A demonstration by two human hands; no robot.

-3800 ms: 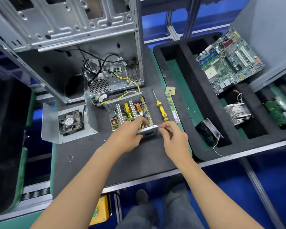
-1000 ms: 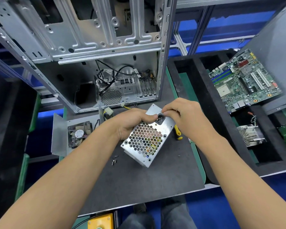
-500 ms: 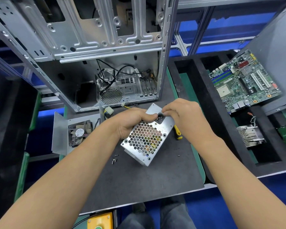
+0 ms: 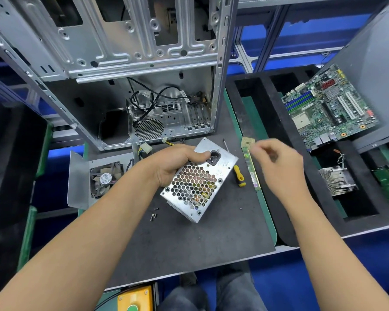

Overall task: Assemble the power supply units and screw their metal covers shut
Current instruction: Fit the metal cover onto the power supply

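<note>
Dark grey matting (image 4: pixel 189 248) covers the workbench that fills the middle of the frame. At its centre the left hand (image 4: pixel 175 167) grips a silver metal power supply unit (image 4: pixel 200 179), fingers curled over its far edge and the thumb lying beside the black power socket (image 4: pixel 213 157). The box is tilted, its near corner low over the mat, and its upward face is a honeycomb grille through which coloured parts show; small screw holes mark its corners. To its right, apart from it, the right hand (image 4: pixel 276 162) hovers with fingers loosely curled; motion blur hides whether the fingertips pinch anything. Between hand and box a yellow-and-black-handled screwdriver (image 4: pixel 238 175) lies on the mat, with a narrow green circuit strip (image 4: pixel 250 167) just beside it. Small dark loose screws (image 4: pixel 153 215) sit lower left of the box. Centre left, a bent metal cover holding a black fan (image 4: pixel 105 178) rests on the bench. An open bare steel computer case (image 4: pixel 130 63) fills the upper left, and a green motherboard (image 4: pixel 328 108) lies in a black foam tray (image 4: pixel 279 122) at upper right.
</note>
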